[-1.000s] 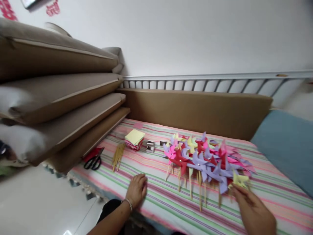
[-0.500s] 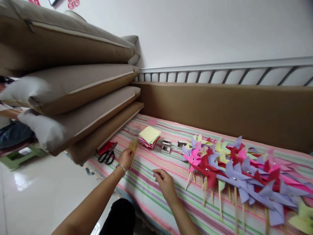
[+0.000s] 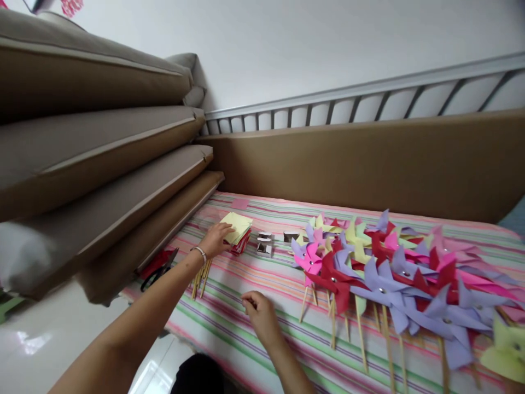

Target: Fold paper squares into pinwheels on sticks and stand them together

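Observation:
My left hand [image 3: 216,240] reaches onto the left side of a stack of paper squares [image 3: 238,225], its fingers apart and touching the stack. A pale yellow sheet lies on top, with red ones below. Partly hidden under my left wrist, a bundle of thin wooden sticks [image 3: 202,279] rests on the striped cloth [image 3: 229,339]. My right hand [image 3: 259,312] hovers low over the cloth with its fingers curled together; whatever they hold, if anything, is too small to make out. Two small open boxes [image 3: 264,244] sit right of the stack.
Many paper pinwheels [image 3: 381,290] on sticks cover the right side. Scissors [image 3: 158,273] lie on something red at the left edge, partly behind my forearm. Stacked cushions [image 3: 156,175] rise at the left, and a brown backrest [image 3: 348,169] runs along the back.
My left hand has moved from the wooden sticks up to the paper stack. My right hand stays curled over the cloth. The view has turned somewhat to the right.

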Motion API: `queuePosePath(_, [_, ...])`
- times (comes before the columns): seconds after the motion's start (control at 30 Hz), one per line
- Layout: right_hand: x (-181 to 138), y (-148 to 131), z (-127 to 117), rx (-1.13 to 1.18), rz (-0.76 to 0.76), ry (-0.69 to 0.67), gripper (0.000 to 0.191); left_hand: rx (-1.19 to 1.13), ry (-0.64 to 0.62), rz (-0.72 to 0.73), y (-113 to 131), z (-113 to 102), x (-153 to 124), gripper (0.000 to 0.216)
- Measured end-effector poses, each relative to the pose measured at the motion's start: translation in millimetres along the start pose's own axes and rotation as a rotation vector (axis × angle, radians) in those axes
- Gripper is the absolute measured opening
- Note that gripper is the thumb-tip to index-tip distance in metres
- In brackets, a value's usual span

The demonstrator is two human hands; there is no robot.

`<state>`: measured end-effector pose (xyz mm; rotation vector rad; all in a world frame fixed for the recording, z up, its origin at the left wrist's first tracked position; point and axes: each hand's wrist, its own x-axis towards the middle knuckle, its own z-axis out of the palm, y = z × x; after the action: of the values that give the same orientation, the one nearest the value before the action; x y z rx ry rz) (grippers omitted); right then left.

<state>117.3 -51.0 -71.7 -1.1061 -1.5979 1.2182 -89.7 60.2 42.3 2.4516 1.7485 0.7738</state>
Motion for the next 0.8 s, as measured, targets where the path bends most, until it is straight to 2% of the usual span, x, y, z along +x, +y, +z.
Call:
queuePosePath(0.27, [-0.5, -8.8, -1.4, -0.076, -0.054, 0.014, 0.021, -0.015, -0.154, 0.043, -8.1, -6.1, 14.1, 0.04])
queuePosePath(0.5, [-0.6, -13.0, -2.1, -0.104, -0.068, 0.027, 0.022, -0.126, -0.189, -0.012, 0.3, -6.3, 22.5, 0.03])
queuePosePath(0.67, [-0.1, -12.8, -1.4, -0.116, -0.055, 0.022, 0.022, -0.228, -0.099, -0.13, 0.1, -3.8, 22.5, 0.013])
queuePosePath(0.8, [0.9, -12.3, -1.8, -0.119, -0.051, 0.018, 0.022, -0.318, 0.141, -0.238, 2.9, -8.7, 22.2, 0.006])
